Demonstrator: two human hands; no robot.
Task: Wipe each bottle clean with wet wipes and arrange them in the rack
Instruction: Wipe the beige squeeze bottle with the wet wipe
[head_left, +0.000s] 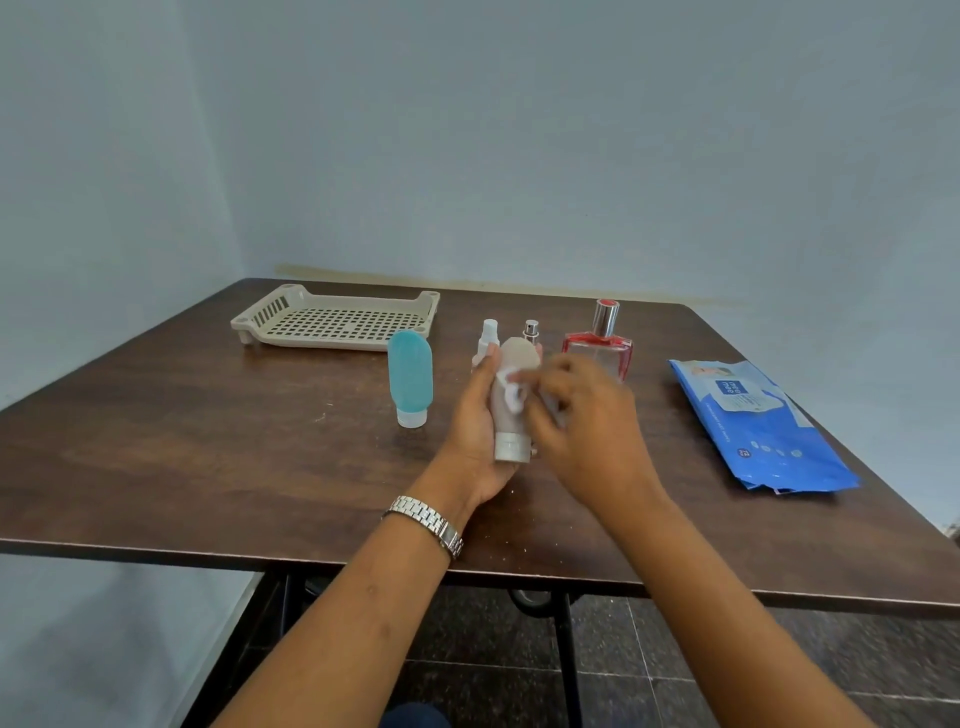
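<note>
The left hand (475, 431) is clamped round a greyish tube bottle (511, 415), held above the table (208, 441) to the right of the rack (332, 319) and nearer the person than it. The bottle's long axis runs away from the person, cap end nearest them. The right hand (587, 421), blurred, sits on the bottle's side away from the rack, its fingers apparently pinching a white wipe (511, 387) against the upper body. The rack lies up and left of the grip, so the left hand is the nearer one for carrying the bottle over. The blue bottle (410, 376) stands between the two.
</note>
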